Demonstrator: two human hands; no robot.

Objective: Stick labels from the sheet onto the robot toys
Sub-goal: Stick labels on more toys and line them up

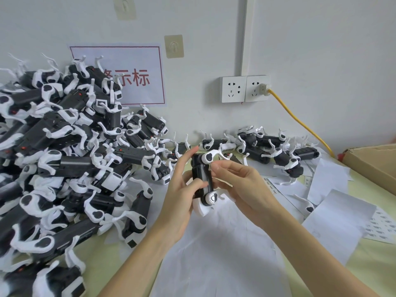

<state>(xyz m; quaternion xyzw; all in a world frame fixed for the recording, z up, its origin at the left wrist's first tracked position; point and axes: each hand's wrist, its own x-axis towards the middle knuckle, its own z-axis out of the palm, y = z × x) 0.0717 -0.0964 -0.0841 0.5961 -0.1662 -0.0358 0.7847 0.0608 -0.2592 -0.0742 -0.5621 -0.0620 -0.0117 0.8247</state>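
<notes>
A black-and-white robot toy point(201, 179) stands upright above the table centre. My left hand point(182, 189) grips its black body from the left, index finger raised along the top. My right hand point(240, 183) pinches a small label point(210, 167) against the toy's right side near the upper white leg. A label sheet point(379, 228) with rows of small stickers lies at the right. A second printed sheet point(273, 187) lies just behind my right hand.
A big heap of robot toys point(64, 157) fills the left side. A smaller group point(267, 146) lies along the wall behind. Loose white backing papers point(225, 254) cover the table. A cardboard box point(372, 161) sits far right, a yellow cable point(300, 121) runs from the wall socket.
</notes>
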